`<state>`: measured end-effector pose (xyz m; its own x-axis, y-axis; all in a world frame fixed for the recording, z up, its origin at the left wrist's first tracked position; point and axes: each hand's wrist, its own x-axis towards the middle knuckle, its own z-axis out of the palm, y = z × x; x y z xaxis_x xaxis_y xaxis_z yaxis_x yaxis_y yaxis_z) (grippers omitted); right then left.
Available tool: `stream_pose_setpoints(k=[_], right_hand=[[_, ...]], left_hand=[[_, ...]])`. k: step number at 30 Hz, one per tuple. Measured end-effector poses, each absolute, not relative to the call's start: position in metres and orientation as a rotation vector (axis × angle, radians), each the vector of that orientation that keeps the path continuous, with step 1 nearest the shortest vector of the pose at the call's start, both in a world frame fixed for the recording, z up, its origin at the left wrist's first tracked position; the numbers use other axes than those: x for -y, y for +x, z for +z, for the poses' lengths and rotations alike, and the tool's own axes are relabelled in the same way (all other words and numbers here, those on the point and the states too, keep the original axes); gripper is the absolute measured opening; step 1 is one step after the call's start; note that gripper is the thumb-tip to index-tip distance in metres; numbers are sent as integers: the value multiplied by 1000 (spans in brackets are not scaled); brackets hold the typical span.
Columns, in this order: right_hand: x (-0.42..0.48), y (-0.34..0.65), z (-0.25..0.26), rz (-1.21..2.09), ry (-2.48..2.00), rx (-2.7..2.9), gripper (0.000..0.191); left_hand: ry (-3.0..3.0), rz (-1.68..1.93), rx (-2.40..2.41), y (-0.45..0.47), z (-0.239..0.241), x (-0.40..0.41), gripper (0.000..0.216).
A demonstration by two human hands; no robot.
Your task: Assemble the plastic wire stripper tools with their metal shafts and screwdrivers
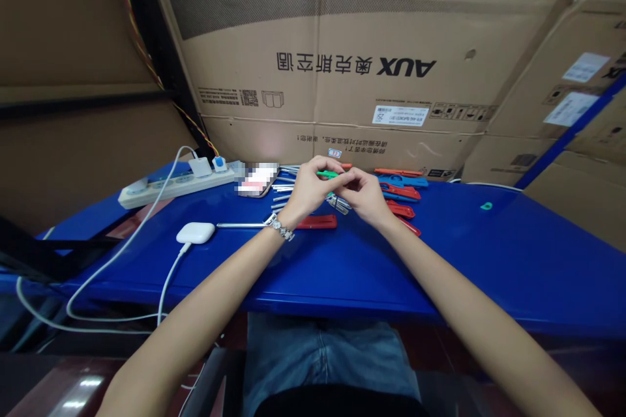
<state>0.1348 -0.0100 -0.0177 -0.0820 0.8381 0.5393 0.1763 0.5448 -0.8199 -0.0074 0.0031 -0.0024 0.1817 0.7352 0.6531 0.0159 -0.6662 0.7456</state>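
Note:
Above the middle of the blue table, my left hand (317, 186) is closed on a green plastic piece (327, 174), mostly hidden by the fingers. My right hand (362, 195) meets it with fingers pinched together at the left fingertips; what they hold is hidden. Beneath and behind my hands lie several slim metal strips (282, 188). Beside my right hand are several red box cutter handles (401, 191) and blue handles (403, 180). Under my left wrist lies another red handle (317, 222), in line with a long metal strip (240, 225).
A phone (258, 180), a power strip (180, 186) with plugs, and a white earbud case (195, 232) on a cable stand at the left. A small green piece (486, 206) lies at the right. Cardboard (313, 32) walls the back of the table (313, 273).

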Motion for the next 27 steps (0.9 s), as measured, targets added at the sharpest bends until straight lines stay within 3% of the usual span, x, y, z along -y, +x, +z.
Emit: stream_pose_setpoints(k=[4, 10, 21, 27], right_hand=[[12, 137, -17, 688, -889, 1622, 40], [20, 157, -8, 1022, -877, 1832, 45], [16, 139, -18, 632, -924, 1684, 43], [21, 152, -8, 844, -855, 1786, 44]], left_hand=[[1920, 1453, -618, -12, 1, -4, 23], [2091, 1231, -541, -23, 6, -2, 29], [1879, 1447, -652, -12, 0, -1, 21], [2058, 1333, -600, -21, 3, -3, 20]])
